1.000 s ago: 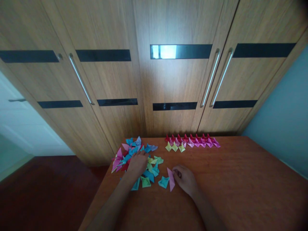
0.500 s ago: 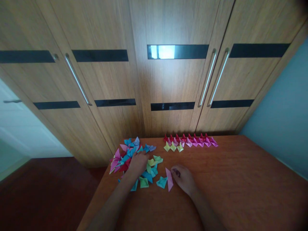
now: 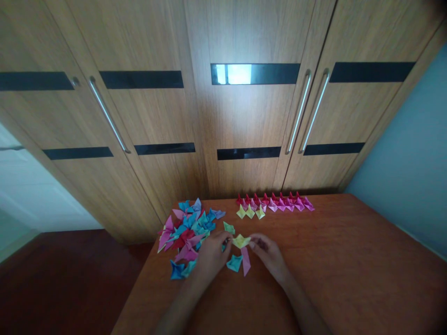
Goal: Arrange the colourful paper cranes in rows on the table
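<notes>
A yellow folded paper piece (image 3: pixel 241 241) is held between my two hands, above the table. My left hand (image 3: pixel 213 251) pinches its left tip, and my right hand (image 3: pixel 268 251) pinches its right tip. Just below it lie a pink paper strip (image 3: pixel 246 261) and a teal folded piece (image 3: pixel 234 263). A pale green piece (image 3: pixel 229 227) rests behind my left hand. To the left spreads a pile of folded papers (image 3: pixel 188 228) in blue, teal, pink and red, partly covered by my left hand.
Along the table's back edge stand rows of red and pink folded pieces (image 3: pixel 281 204), with three yellow ones (image 3: pixel 250 211) in front at their left end. The wooden table (image 3: pixel 335 260) meets a cupboard (image 3: pixel 244 121) with metal handles. A blue wall rises at the right.
My left hand has moved right from the pile with a yellow piece. My right hand has risen slightly and now grips that piece's other tip. The view has shifted a little.
</notes>
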`<control>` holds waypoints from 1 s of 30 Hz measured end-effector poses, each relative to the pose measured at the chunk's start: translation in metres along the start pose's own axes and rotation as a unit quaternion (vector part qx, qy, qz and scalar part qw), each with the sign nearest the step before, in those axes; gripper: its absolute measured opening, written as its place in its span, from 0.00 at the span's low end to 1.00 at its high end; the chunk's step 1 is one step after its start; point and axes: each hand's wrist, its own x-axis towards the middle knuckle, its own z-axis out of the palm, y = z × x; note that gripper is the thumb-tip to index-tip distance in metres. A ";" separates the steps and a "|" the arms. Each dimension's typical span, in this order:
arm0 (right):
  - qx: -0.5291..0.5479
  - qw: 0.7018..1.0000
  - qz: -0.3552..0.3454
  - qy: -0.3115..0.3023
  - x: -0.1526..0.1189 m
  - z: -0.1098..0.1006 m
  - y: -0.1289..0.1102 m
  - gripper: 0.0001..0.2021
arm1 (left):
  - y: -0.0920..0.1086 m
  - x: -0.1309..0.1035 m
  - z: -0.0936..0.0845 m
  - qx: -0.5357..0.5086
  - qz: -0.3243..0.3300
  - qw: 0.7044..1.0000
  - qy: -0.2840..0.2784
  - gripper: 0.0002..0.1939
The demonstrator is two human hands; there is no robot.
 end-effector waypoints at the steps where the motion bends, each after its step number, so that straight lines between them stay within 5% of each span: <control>1: -0.003 1.000 0.003 0.001 -0.001 -0.002 0.000 0.20 | 0.004 0.001 0.007 -0.011 0.006 1.000 0.000 0.08; 9: 0.067 0.997 0.045 0.022 -0.005 -0.044 0.015 0.18 | 0.036 0.009 0.041 -0.143 0.051 0.988 -0.039 0.09; 16: 0.083 0.993 0.042 0.079 -0.004 -0.059 0.020 0.19 | 0.054 0.021 0.055 -0.129 0.094 0.984 -0.077 0.09; 22: -0.077 0.968 0.028 0.237 0.000 -0.079 0.041 0.19 | 0.065 0.066 0.074 0.007 0.099 0.990 -0.096 0.09; 30: -0.194 0.958 0.017 0.212 0.001 -0.076 0.050 0.17 | 0.076 0.123 0.111 0.085 0.058 0.988 -0.118 0.14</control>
